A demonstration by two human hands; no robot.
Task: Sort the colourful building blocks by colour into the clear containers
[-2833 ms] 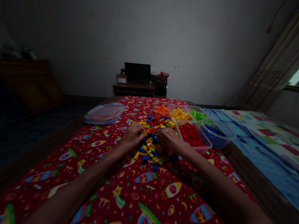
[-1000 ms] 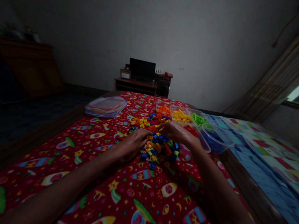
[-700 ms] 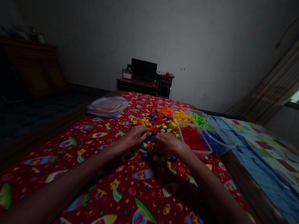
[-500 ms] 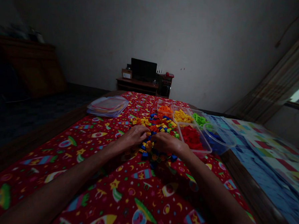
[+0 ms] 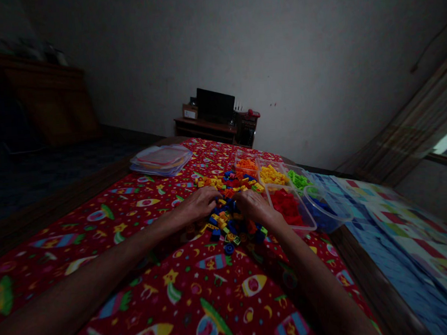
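Note:
A mixed pile of toy building bricks (image 5: 221,220) in yellow, blue, orange, red and green lies on the red patterned cloth (image 5: 171,310). At the pile's left side is my left hand (image 5: 202,202), its fingers curled inward over the bricks. My right hand (image 5: 254,206) reaches over the pile's right side with bent fingers, the tips among the bricks. Whatever either hand pinches is too dark and small to make out. Close to my right hand stands a clear plastic box of red bricks (image 5: 285,206).
Behind it are boxes of orange bricks (image 5: 246,165), yellow bricks (image 5: 272,175) and green bricks (image 5: 299,180). A round-rimmed tub (image 5: 333,221) holds blue bricks at the right. Stacked plastic lids (image 5: 161,160) lie back left. A wooden edge (image 5: 367,270) runs along the right.
My right hand has shifted slightly up and away, uncovering more bricks at the near side of the pile. My left hand has barely moved, and the boxes stand as before.

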